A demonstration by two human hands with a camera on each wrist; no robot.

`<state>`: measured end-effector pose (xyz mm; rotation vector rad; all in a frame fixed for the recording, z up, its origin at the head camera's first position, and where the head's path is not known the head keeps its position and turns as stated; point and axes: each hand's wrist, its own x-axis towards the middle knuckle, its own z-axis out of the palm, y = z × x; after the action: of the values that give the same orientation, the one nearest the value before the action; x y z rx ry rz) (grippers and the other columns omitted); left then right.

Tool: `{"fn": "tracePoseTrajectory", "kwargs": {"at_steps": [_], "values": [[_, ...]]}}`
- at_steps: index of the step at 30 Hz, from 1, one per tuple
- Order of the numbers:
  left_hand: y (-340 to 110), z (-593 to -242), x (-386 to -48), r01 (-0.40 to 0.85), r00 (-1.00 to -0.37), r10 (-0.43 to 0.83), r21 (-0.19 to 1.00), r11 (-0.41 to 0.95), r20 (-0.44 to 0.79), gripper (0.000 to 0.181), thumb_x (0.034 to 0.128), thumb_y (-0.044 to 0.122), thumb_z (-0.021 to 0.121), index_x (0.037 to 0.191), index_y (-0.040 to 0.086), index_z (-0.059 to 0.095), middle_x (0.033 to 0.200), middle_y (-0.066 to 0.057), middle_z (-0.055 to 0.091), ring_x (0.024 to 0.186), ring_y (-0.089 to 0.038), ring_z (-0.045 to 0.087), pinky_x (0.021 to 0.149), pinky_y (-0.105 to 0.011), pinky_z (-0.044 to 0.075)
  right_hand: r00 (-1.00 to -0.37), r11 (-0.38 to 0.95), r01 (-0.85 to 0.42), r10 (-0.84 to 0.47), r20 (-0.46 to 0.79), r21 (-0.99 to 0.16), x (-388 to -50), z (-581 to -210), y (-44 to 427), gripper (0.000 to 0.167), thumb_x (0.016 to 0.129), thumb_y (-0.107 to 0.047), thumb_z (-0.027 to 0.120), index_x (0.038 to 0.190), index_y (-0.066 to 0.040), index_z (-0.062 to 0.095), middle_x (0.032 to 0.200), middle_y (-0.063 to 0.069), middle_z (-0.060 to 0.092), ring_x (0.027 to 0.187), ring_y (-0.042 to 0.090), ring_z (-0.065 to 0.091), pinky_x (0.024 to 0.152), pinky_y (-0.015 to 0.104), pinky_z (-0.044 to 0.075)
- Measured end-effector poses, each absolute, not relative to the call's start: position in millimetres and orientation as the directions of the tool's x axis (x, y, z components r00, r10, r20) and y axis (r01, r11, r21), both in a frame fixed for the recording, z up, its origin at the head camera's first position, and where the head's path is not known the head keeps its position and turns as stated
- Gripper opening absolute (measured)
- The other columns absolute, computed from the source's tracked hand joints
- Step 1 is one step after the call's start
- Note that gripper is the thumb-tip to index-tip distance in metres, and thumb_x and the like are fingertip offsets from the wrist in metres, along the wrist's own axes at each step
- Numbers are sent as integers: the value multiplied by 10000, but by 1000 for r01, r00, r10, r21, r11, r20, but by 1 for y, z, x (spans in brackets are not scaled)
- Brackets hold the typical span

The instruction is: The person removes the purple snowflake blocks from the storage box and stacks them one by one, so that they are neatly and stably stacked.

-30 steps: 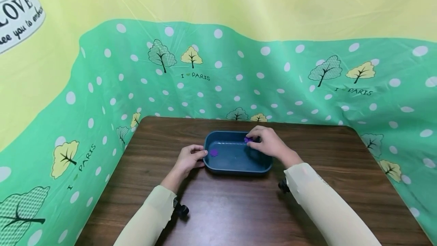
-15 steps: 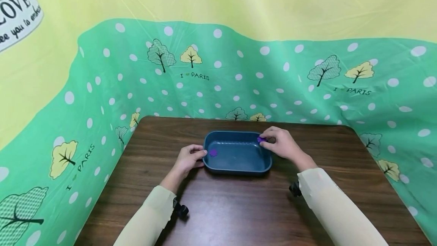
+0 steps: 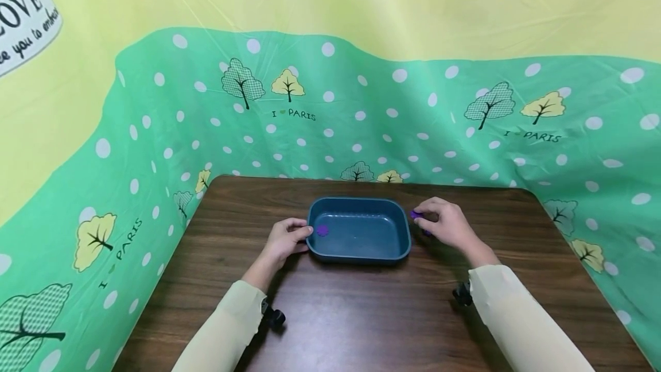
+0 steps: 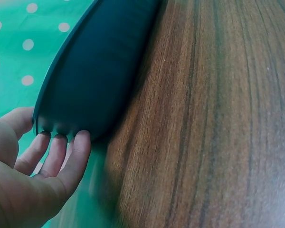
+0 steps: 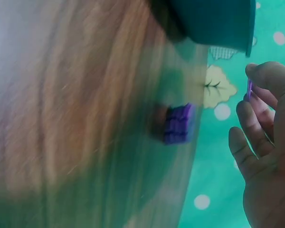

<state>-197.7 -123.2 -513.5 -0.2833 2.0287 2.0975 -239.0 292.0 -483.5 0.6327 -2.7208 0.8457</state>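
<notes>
A dark blue tray [image 3: 361,240] stands on the table, and my left hand [image 3: 283,240] grips its left end. In the left wrist view the thumb is on the rim and curled fingers [image 4: 79,154] press the outer wall. One flat purple flower-shaped piece [image 3: 322,230] lies inside the tray near that end. Just beyond the tray's right end, my right hand [image 3: 448,224] pinches a thin purple piece [image 5: 249,90] between thumb and fingers. Below it, a small stack of purple pieces [image 5: 178,124] rests on the table, mostly covered by the hand in the head view.
The brown wooden table [image 3: 330,320] spreads out around the tray. A green and yellow printed cloth [image 3: 330,102] hangs behind the table and along its sides. A black wrist camera [image 3: 273,319] sits at the left cuff, another black wrist camera [image 3: 462,294] at the right.
My right hand has moved right, from over the tray's far right corner to outside its right end, still pinching a purple piece. The stack below it has come into view. My left hand stays put.
</notes>
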Motion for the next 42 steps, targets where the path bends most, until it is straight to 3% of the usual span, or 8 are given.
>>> {"fn": "tracePoseTrajectory", "kwargs": {"at_steps": [8,22,42], "values": [[-123,-513,-197,-272,-962,20,962,-17,-272,365,943,128,746,1254,-41,656,1040,-99,677,897,-198,683,815,-437,651,-888,756,-447,-310,338,-478,-233,-494,311,153,878,-66,797,1031,-55,785,1055,100,739,1003,312,686,846,508,570],[-122,-511,-197,-272,-962,18,962,-26,-272,364,942,109,740,1258,-49,654,1028,-90,681,913,-211,687,826,-448,648,-943,785,-331,-256,213,-523,-223,-512,327,190,912,-101,778,1093,-46,769,1131,158,704,1081,388,650,945,618,537],[-121,-515,-196,-271,-963,9,962,-30,-271,336,936,117,747,1223,-40,672,1018,-89,674,874,-191,683,758,-376,656,-943,777,-332,-255,214,-535,-225,-519,329,180,908,-128,788,1076,-64,773,1120,128,705,1064,350,657,928,589,557]]}}
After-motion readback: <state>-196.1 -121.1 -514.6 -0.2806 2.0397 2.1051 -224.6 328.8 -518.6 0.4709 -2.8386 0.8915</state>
